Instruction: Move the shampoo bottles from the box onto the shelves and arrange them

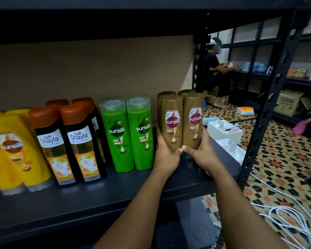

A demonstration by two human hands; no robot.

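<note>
L hand (166, 153) & R hand (203, 152) are gripping the two front brown Sunsilk bottles (182, 123) from both sides, upright on the black shelf (97, 194), just right of the green Sunsilk bottles (129, 133).

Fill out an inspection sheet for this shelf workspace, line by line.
Surface: dark shelf board, bottles standing along it in a row.
Job's things: brown Sunsilk bottles at the right end, two in front, two behind; green Sunsilk bottles; Safi Shayla bottles; yellow Sunsilk bottles at the left.
Clutter: nothing seen on the shelf.
Hands: left hand and right hand press the front brown pair from either side, thumbs across the bases.
Cables: white cable coiled on the tiled floor at the right.
Surroundings: cardboard box under the far rack; open white boxes on the floor; a second person seated at another rack.
</note>
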